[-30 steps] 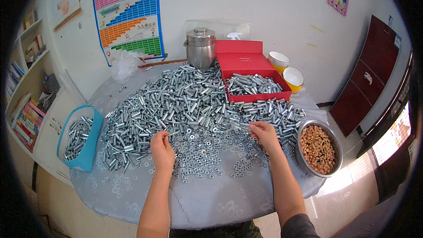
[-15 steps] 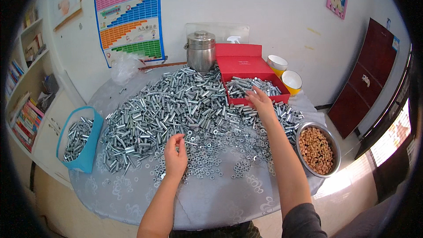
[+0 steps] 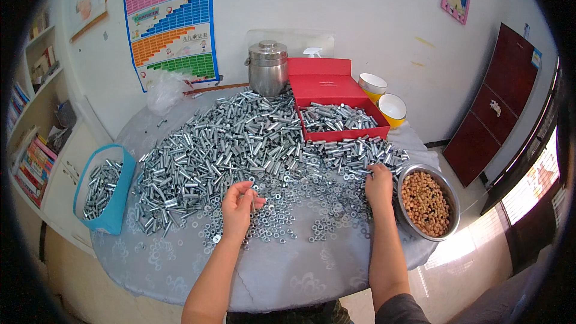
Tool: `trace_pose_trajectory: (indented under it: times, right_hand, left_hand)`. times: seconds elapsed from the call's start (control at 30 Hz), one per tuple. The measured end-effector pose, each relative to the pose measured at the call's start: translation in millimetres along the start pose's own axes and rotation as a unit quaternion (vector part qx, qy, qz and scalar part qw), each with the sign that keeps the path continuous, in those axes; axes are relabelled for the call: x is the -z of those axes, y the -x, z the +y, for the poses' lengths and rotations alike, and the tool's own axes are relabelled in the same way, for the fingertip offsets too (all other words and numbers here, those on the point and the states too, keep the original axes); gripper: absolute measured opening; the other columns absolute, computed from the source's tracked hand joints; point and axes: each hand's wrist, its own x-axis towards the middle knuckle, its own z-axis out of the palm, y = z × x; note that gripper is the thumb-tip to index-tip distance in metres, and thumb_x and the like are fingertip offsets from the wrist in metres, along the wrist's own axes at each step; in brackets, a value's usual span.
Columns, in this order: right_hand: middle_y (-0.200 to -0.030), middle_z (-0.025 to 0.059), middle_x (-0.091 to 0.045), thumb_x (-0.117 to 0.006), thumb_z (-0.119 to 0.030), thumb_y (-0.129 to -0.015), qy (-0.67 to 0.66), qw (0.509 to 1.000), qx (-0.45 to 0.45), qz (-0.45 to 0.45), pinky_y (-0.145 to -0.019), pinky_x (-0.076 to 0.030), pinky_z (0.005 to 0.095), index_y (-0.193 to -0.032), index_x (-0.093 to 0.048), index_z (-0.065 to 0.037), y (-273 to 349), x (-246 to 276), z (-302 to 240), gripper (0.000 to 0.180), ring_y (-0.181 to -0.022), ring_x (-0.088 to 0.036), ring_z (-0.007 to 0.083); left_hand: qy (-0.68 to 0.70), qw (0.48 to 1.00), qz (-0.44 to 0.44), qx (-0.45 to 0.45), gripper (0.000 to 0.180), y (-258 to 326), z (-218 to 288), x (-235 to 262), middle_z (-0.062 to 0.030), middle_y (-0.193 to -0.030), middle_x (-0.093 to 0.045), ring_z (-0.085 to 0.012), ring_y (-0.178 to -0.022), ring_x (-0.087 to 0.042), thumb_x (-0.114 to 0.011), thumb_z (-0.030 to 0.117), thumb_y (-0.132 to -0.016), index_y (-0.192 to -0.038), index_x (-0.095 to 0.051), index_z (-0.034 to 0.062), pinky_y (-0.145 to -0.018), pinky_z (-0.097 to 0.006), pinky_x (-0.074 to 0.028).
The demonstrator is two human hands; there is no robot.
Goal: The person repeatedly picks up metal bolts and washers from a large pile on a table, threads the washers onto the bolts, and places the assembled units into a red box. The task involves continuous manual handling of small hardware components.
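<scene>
Pinching a slim metal bolt [image 3: 253, 204] in the fingers of our left hand [image 3: 237, 207], we hold our right hand [image 3: 379, 187] at the right side of the heaped metal tubes [image 3: 210, 165]; whether its fingers grip anything, we cannot tell. Loose nuts [image 3: 271, 222] lie between our hands on the worktop [image 3: 279, 279], with a red box [image 3: 348, 135] behind, a blue bin [image 3: 122, 195] at left and a steel bowl [image 3: 410, 225] at right.

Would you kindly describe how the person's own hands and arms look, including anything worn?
The left hand and right hand are ungloved, and no watch or bracelet shows on either wrist. A dark grey sleeve shows on the right arm at the lower edge; none shows on the left arm.
</scene>
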Motion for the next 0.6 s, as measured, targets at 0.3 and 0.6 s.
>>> trace_pose_trajectory:
  times: [0.3, 0.6]
  right_hand:
    - [-0.102, 0.0113, -0.054, -0.073, -0.017, -0.062, 0.047, 0.997, 0.053, 0.004, -0.084, -0.04, 0.0401, -0.085, -0.067, -0.008, 3.5, -16.2, -6.9, 0.025, -0.097, -0.05, 0.0275]
    - [-0.079, 0.0075, -0.059, -0.073, -0.015, -0.064, -0.059, 0.99, 0.13, -0.002, -0.074, -0.043, 0.0365, -0.079, -0.068, -0.006, 10.6, 1.2, -43.9, 0.018, -0.081, -0.054, 0.026]
  left_hand:
    - [-0.105, 0.99, -0.068, 0.064, 0.014, 5.8, 12.7, -25.6, -0.0024, -0.081, -0.056, -0.0022, -0.052, -0.04, -0.051, 0.012, -0.087, -0.098, -0.056, 0.0047, -0.043, -0.016, -0.031]
    - [0.043, 0.986, -0.131, 0.096, 0.028, 25.5, -3.3, -37.8, -0.0063, -0.087, -0.061, -0.0046, -0.057, -0.043, -0.05, 0.003, -0.086, -0.113, -0.055, 0.0022, -0.052, -0.017, -0.037]
